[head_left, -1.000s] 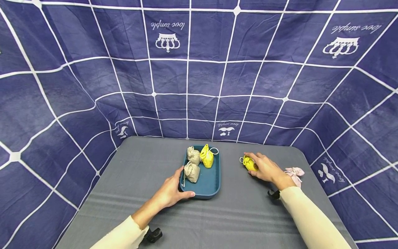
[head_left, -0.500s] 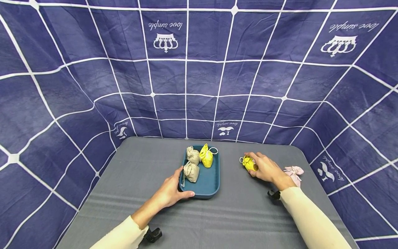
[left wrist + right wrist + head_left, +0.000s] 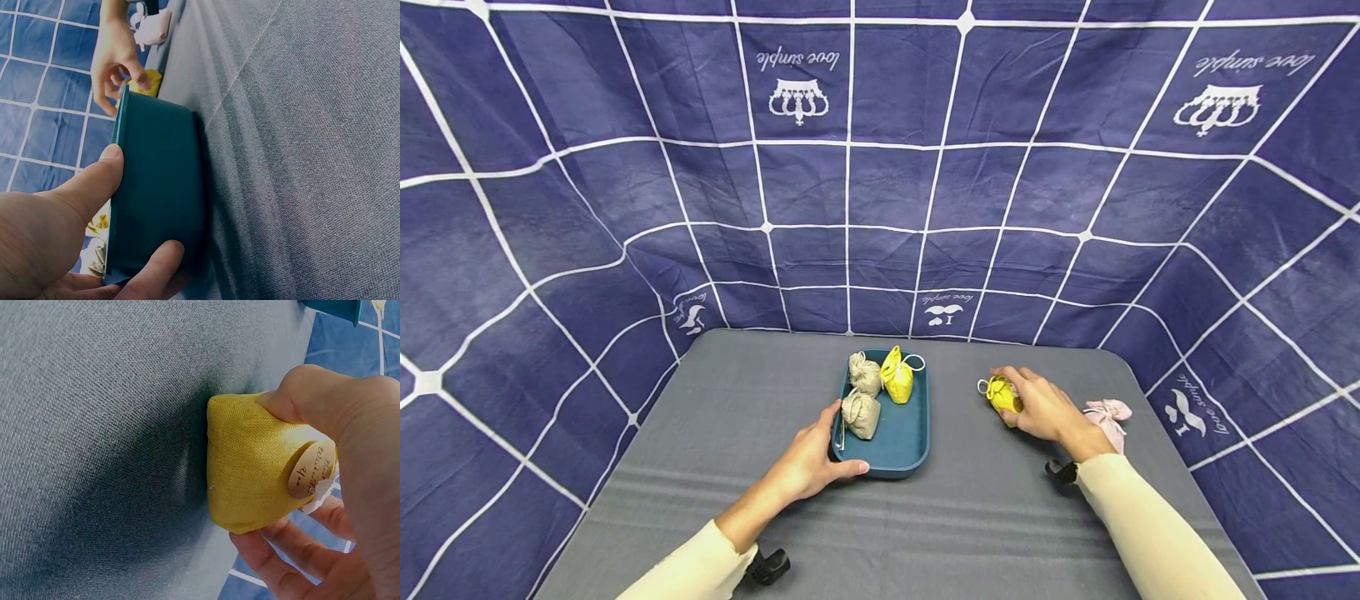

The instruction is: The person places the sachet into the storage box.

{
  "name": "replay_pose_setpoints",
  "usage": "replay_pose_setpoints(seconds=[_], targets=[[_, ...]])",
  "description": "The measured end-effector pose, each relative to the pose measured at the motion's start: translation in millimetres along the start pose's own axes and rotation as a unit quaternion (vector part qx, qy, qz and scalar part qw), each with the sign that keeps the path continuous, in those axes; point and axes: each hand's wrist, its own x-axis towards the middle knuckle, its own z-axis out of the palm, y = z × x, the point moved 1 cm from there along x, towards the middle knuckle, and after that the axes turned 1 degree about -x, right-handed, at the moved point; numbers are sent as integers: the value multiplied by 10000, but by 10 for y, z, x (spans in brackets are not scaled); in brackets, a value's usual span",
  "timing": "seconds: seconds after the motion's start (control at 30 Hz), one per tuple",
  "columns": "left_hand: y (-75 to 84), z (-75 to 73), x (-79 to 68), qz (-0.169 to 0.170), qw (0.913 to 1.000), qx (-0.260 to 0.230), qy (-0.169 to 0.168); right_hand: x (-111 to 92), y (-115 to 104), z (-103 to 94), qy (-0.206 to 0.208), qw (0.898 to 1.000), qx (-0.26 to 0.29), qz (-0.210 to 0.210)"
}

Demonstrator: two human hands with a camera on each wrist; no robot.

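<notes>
Right hand (image 3: 1037, 407) unmoved, pinching woven yellow pouch (image 3: 250, 469), left hand (image 3: 807, 462) gripping rounded tray (image 3: 900, 437)

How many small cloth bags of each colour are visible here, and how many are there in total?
Beige bags: 2, both in the blue tray
Yellow bags: 2, one in the tray, one in the right hand
Pink bag: 1, partly hidden
Total: 5

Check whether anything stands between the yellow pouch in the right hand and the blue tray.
Nothing visible does: only gray tabletop lies between the yellow pouch, gripped by the right hand, and the blue tray, whose raised rim faces it.
</notes>
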Motion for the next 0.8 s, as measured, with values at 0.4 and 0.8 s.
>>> replay_pose_setpoints(seconds=[0.4, 0.8], targets=[[6, -1, 1, 5, 10000, -39, -11, -33, -36, 18, 114, 9999, 70, -32], [22, -6, 1, -38, 10000, -29, 3, -13, -153, -21, 332, 9992, 126, -191]])
